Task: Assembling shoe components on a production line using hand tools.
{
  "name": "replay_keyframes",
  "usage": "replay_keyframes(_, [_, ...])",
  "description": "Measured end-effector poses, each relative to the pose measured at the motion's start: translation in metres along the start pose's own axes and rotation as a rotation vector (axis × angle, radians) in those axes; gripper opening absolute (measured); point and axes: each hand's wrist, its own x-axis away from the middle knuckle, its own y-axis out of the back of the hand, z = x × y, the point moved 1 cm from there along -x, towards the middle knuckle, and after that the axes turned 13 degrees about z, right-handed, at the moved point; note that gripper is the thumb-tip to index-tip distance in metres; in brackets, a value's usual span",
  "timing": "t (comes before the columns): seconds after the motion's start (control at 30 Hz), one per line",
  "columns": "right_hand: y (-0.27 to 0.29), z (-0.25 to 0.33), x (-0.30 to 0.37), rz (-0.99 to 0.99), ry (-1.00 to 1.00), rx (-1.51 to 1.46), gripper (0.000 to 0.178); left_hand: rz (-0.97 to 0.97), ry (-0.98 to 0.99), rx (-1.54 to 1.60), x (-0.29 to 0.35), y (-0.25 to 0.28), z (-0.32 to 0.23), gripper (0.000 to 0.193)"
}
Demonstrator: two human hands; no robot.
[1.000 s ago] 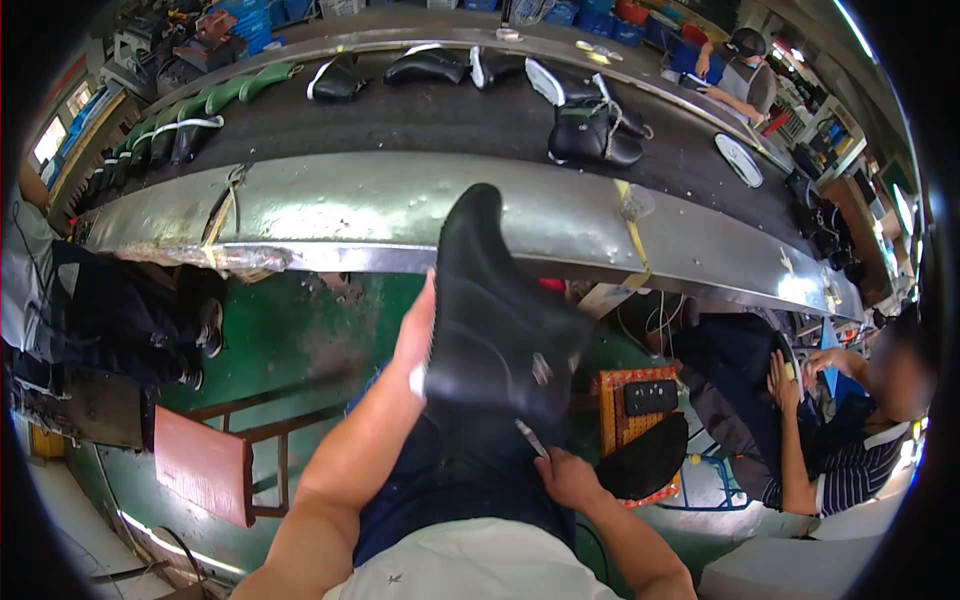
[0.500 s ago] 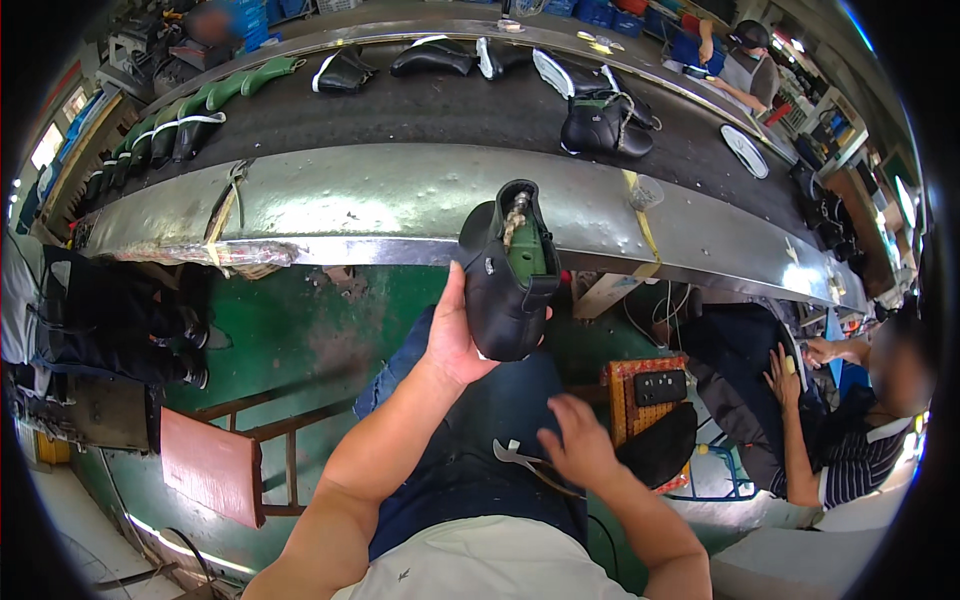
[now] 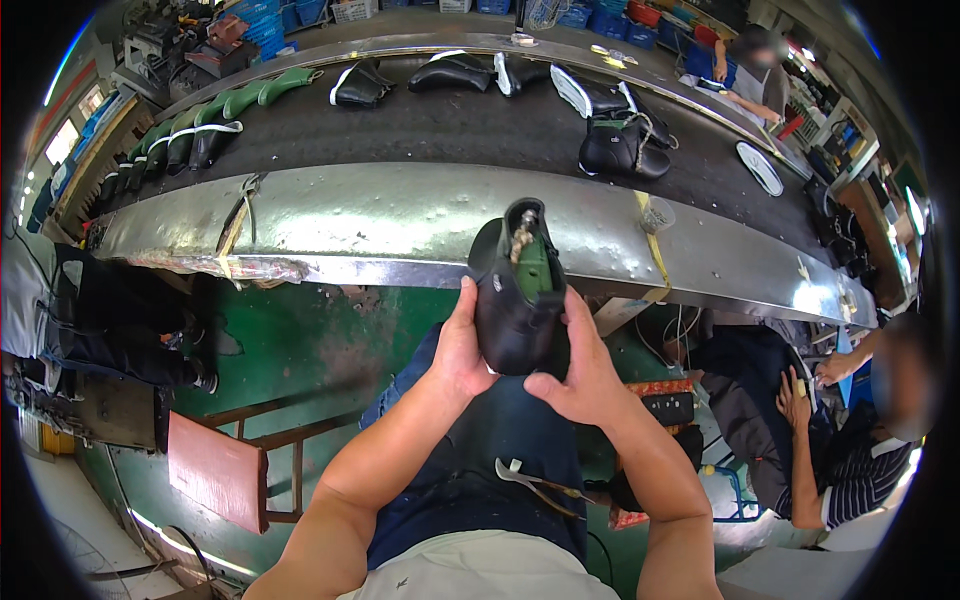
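A black shoe (image 3: 510,330) with a green shoe last (image 3: 534,280) in its opening is held up in front of me, near the bench's front edge. My left hand (image 3: 458,350) grips its left side, thumb along the upper. On the other side my right hand (image 3: 585,365) holds it, thumb low by the toe; the fingers behind the shoe are partly hidden. Across my lap lie lasting pincers (image 3: 530,478), with neither hand on them.
A dark conveyor (image 3: 400,125) behind a metal ledge (image 3: 370,200) carries black shoes, green lasts and a white sole (image 3: 759,168). A pink-topped stool (image 3: 217,470) stands at left. One co-worker (image 3: 850,430) sits at right; another (image 3: 60,310) is at left.
My right hand has come up from above my lap onto the right side of the shoe. The shoe, still in my left hand, appears slightly lower and farther right.
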Motion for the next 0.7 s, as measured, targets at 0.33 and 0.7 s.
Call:
replay_keyframes(0.33, [-0.032,-0.062,-0.04,-0.087,0.103,-0.789,0.104,-0.167,-0.324,-0.623,-0.001,-0.01,0.009,0.072])
replay_keyframes(0.7, [-0.121,-0.058,0.093,-0.165,-0.137,-0.536,0.08,-0.229,0.053,-0.782,0.125,0.062,0.096,0.08])
